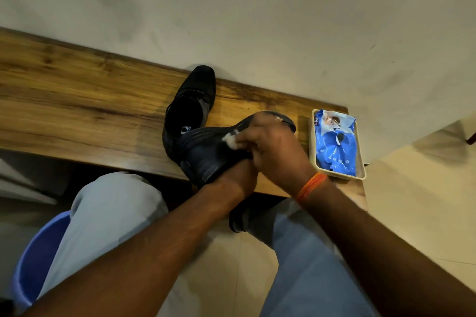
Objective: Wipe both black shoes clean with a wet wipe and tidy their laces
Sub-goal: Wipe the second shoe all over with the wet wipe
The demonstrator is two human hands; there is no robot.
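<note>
Right hand (270, 148): fingers curled, pinching a small crumpled white wipe (230, 140) and pressing it against the sole of the held shoe; an orange thread band (310, 186) circles the wrist.
Left hand (238, 179): under the right one, mostly hidden; it grips the held shoe from below, near the heel.
Held shoe (206, 152): black, turned sole-up and tilted above the near edge of the bench, its ribbed rubber sole facing the camera, matte with a dull sheen; toe points right.
Second shoe (192, 103): black smooth leather, upright on the bench, pointed toe toward the wall, its open mouth showing a dark insole with a pale logo; its heel is just behind the held shoe.
Bench (77, 100): long wooden plank with streaky brown grain, set against a scuffed pale wall.
Tray (313, 152): shallow cream rectangular plastic, at the bench's right end.
Pack (334, 144): crinkled glossy blue and white wipes packet lying in the tray.
Bucket (38, 260): round blue plastic, on the floor at lower left.
</note>
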